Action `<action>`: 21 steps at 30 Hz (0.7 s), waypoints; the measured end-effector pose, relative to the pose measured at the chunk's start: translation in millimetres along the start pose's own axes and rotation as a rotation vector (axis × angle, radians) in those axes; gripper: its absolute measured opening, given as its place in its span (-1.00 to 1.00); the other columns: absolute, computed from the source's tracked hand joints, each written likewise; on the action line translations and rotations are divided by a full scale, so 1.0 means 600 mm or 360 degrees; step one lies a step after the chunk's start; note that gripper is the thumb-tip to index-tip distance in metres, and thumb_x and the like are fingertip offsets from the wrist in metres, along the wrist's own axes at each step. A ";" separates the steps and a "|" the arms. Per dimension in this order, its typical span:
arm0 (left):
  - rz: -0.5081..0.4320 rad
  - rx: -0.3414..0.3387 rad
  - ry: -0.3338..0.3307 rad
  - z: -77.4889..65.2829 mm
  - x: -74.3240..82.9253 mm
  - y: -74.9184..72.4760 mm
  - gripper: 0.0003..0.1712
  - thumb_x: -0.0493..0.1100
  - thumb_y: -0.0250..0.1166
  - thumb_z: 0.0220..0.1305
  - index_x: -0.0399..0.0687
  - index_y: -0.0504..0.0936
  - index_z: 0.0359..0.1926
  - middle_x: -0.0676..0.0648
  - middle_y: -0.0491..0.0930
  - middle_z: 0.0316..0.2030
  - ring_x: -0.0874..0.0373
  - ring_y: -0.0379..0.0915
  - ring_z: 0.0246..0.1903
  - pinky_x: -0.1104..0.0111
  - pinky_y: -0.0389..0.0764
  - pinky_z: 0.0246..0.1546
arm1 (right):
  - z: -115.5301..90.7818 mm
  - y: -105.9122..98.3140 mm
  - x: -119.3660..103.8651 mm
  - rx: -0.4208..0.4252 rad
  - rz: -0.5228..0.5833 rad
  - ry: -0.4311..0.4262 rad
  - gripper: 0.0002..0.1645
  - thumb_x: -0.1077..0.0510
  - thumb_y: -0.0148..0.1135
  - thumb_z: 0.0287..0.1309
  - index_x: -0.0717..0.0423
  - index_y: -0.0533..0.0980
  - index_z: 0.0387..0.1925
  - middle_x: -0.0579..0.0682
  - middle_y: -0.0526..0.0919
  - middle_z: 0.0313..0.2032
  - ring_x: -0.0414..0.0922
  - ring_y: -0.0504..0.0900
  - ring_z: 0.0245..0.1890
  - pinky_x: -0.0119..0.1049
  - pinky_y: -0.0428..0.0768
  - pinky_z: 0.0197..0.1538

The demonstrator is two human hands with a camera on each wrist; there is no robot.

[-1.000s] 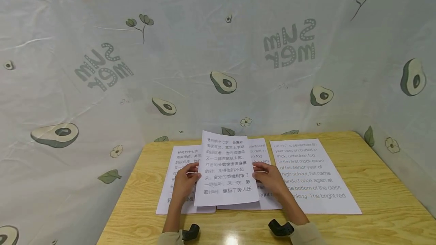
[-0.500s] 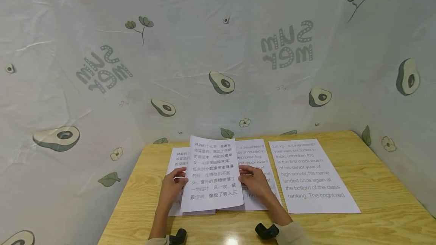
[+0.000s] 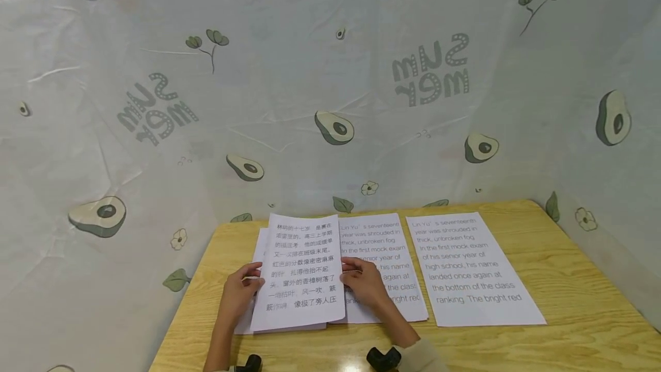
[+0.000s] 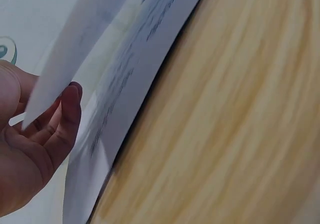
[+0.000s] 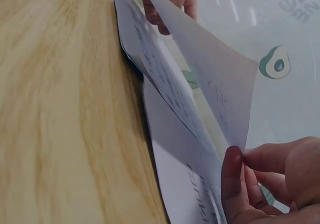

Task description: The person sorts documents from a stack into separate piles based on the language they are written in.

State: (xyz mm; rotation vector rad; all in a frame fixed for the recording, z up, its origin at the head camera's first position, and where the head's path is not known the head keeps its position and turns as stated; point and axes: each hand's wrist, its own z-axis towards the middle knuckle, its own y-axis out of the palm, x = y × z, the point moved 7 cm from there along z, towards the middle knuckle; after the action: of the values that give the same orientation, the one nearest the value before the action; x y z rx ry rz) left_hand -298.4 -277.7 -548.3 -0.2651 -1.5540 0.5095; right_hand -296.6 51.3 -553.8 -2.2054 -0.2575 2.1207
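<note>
Both hands hold a sheet of paper printed with Chinese text (image 3: 302, 274) above the table, one at each side edge. My left hand (image 3: 240, 294) pinches the left edge between thumb and fingers, and my right hand (image 3: 364, 286) pinches the right edge. In the right wrist view the sheet (image 5: 215, 69) is raised and tilted over the papers beneath. Under it lies a left stack of paper (image 3: 260, 254), mostly covered. Beside that lies a sheet with English text (image 3: 382, 245), its left edge partly hidden by the held sheet and the right hand.
Another English-text sheet (image 3: 475, 268) lies flat on the right of the wooden table (image 3: 573, 303). A pale curtain with avocado prints (image 3: 289, 90) hangs behind the table and along both sides. Black wrist-worn devices (image 3: 384, 359) sit at the sleeves.
Both hands have carried the Chinese-text sheet left and slightly down, so it now lies over the left stack. More of the middle English sheet has come into sight.
</note>
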 end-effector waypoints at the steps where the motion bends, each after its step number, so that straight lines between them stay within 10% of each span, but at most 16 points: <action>1: 0.0005 0.0002 -0.0008 0.000 -0.004 -0.005 -0.52 -0.41 0.33 0.40 -0.26 0.64 0.32 -0.26 0.64 0.04 0.07 0.67 -0.10 0.52 0.63 -0.23 | 0.000 0.006 0.000 -0.0007 0.0003 -0.0004 -0.47 0.31 0.35 0.31 0.30 0.59 0.30 0.20 0.72 0.06 -0.10 0.76 -0.04 -0.38 0.73 -0.06; 21: 0.0088 0.0044 -0.0022 0.006 -0.029 -0.051 -0.54 -0.44 0.31 0.41 -0.30 0.65 0.30 -0.33 0.68 0.03 -0.03 0.68 -0.09 0.48 0.62 -0.25 | 0.010 0.064 -0.008 0.0003 -0.0029 -0.0106 -0.48 0.39 0.42 0.21 0.35 0.64 0.23 0.18 0.77 -0.05 -0.06 0.81 -0.10 -0.40 0.75 -0.18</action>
State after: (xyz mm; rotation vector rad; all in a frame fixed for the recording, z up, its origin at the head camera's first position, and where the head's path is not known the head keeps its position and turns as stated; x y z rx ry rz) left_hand -296.7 -313.0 -549.0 -0.2840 -1.5555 0.5769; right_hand -299.8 12.2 -555.9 -2.1254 -0.2785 2.1863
